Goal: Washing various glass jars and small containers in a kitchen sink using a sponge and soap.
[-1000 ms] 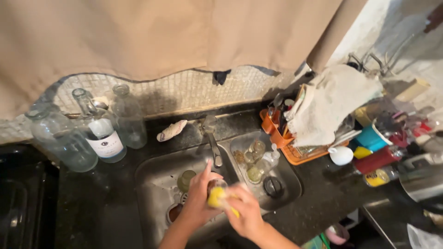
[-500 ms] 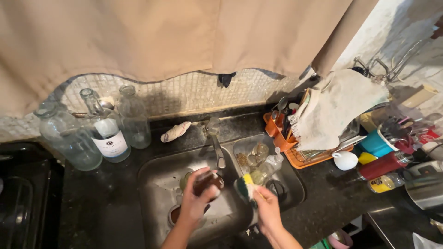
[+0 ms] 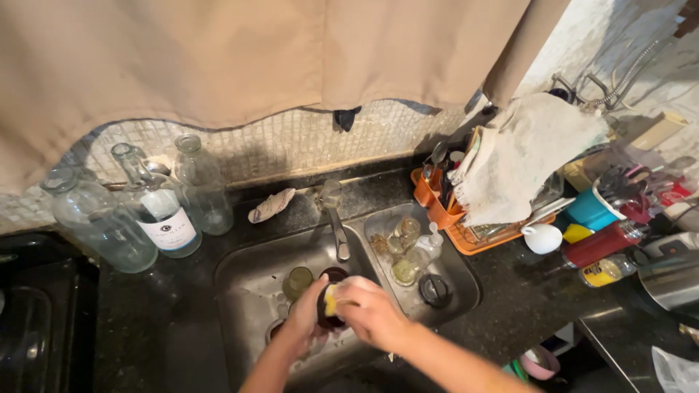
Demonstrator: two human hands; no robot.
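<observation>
Both forearms reach forward; left hand (image 3: 306, 320) cupped, right hand (image 3: 371, 313) curled (grip closed), touching.

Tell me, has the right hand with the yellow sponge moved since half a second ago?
Yes. The right hand has shifted left, away from the round black sink stopper, onto the dark cup in the left hand.

Dull steel sink (image 3: 247, 291), glossy speckled stone counter (image 3: 167, 320), clear glass bottles (image 3: 156, 211), matt cloth curtain (image 3: 255, 58)
</observation>
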